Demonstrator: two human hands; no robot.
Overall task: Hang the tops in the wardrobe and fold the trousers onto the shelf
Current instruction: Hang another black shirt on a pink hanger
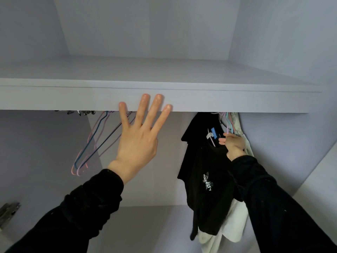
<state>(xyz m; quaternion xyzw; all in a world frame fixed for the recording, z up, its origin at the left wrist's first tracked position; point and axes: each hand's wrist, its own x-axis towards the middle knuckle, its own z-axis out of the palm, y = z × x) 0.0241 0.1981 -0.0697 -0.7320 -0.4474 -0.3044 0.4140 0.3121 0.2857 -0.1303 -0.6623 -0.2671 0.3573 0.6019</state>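
Note:
A black top (206, 172) with a small white print hangs under the wardrobe shelf (237, 101) at the right. My right hand (234, 144) is at its collar, fingers closed around the hanger there. Behind it hangs a white garment (235, 227). My left hand (139, 137) is raised with fingers spread, empty, its fingertips against the shelf's front edge. Several bare pink, purple and blue hangers (93, 143) dangle from the rail to the left of that hand. No trousers are in view.
The upper shelf surface (164, 70) stretches across the wardrobe. A metal door hinge (8, 210) sits at the lower left. The wardrobe's right side wall (282, 134) is close beside the hung clothes.

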